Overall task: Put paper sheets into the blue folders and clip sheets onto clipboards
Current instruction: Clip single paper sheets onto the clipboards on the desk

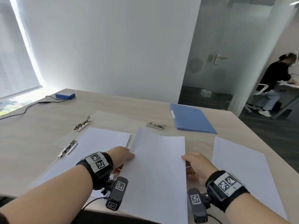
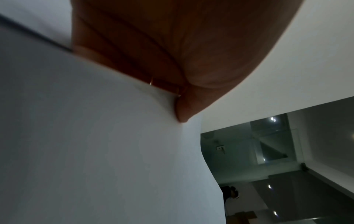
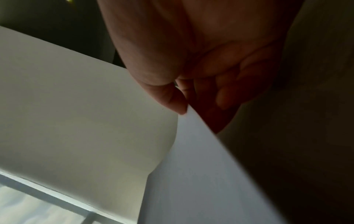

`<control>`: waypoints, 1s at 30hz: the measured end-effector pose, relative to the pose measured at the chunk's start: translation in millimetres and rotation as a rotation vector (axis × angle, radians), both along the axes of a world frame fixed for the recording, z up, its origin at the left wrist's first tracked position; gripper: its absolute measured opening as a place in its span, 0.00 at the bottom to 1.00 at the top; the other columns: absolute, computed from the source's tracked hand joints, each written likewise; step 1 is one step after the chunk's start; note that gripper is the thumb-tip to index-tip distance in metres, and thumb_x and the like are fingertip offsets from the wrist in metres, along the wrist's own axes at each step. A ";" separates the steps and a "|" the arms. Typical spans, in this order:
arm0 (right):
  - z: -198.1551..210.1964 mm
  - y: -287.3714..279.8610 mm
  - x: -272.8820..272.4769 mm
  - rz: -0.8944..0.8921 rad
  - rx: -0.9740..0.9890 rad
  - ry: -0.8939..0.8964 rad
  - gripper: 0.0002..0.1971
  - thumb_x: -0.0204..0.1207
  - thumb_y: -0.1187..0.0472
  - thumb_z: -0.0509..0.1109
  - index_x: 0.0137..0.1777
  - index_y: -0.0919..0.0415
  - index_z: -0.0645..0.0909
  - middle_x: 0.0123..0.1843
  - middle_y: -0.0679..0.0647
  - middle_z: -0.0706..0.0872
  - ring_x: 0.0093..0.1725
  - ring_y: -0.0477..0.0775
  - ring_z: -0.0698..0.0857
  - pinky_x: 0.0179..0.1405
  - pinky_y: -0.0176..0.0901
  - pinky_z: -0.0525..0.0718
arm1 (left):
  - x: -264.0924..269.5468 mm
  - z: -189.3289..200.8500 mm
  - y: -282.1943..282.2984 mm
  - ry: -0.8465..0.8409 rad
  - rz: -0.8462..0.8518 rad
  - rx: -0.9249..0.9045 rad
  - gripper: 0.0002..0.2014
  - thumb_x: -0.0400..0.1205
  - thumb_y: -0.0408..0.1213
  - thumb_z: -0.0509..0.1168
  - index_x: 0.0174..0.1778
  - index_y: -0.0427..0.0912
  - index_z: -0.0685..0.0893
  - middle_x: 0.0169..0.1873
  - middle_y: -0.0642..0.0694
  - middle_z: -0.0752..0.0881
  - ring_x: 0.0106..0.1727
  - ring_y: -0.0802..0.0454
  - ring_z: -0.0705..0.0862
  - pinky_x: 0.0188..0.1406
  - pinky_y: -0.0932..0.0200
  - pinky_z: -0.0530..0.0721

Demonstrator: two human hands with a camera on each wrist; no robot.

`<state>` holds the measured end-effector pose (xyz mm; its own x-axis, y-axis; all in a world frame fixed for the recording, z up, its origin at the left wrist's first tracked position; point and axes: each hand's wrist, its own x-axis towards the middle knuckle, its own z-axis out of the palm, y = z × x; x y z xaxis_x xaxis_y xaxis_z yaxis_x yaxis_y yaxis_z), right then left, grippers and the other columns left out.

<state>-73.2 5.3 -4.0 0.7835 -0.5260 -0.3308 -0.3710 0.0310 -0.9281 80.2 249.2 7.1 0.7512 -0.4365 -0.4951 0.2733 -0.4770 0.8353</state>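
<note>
On the wooden table (image 1: pixel 132 104), a white paper sheet (image 1: pixel 158 172) is held up between both hands: the left hand (image 1: pixel 120 156) pinches its left edge, the right hand (image 1: pixel 196 165) its right. Blue folders (image 1: pixel 192 118) lie beyond, near a metal clip (image 1: pixel 156 125).

No readable txt, only square coded markers on wrist bands (image 1: pixel 98 161), blue folder (image 1: pixel 192 118) print illegible

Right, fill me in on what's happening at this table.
A person holds one paper sheet by its side edges, left hand on one, right hand on the other, above the table. More sheets lie either side. A closed blue folder lies further back, and the clipboards' metal clips hold nothing yet.
</note>
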 end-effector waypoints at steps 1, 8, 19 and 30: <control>-0.8 -5.1 -2.6 0.007 -0.026 0.042 0.06 0.81 0.64 0.65 0.44 0.62 0.82 0.30 0.55 0.87 0.24 0.53 0.82 0.23 0.38 0.75 | 0.0 -4.0 0.3 0.020 -0.019 0.018 0.06 0.82 0.35 0.68 0.53 0.41 0.83 0.45 0.38 0.90 0.41 0.39 0.90 0.47 0.38 0.90; -9.3 -20.3 -3.0 0.057 -0.132 0.161 0.04 0.80 0.65 0.66 0.46 0.62 0.82 0.30 0.55 0.86 0.19 0.49 0.80 0.16 0.33 0.68 | 3.7 -7.0 -8.8 0.014 -0.135 0.124 0.14 0.80 0.35 0.69 0.59 0.33 0.83 0.43 0.35 0.89 0.36 0.37 0.87 0.36 0.47 0.86; -12.0 -34.6 21.4 0.026 -0.242 0.212 0.05 0.79 0.62 0.69 0.41 0.60 0.82 0.34 0.57 0.85 0.20 0.48 0.78 0.17 0.34 0.66 | 22.0 -7.0 -22.8 -0.016 -0.035 0.115 0.12 0.78 0.32 0.69 0.55 0.30 0.86 0.45 0.29 0.91 0.34 0.35 0.89 0.44 0.33 0.90; -6.0 -42.4 30.3 0.057 -0.306 0.280 0.05 0.78 0.61 0.70 0.42 0.60 0.82 0.32 0.55 0.85 0.22 0.49 0.78 0.16 0.34 0.70 | 31.7 -3.1 -28.4 -0.190 -0.050 0.162 0.09 0.80 0.37 0.68 0.51 0.36 0.87 0.32 0.42 0.91 0.29 0.42 0.88 0.23 0.57 0.83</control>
<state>-42.9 -37.1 -10.0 0.7164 -0.5915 -0.3700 -0.6032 -0.2587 -0.7545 111.9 220.8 4.0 0.8173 -0.4016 -0.4133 0.0914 -0.6177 0.7811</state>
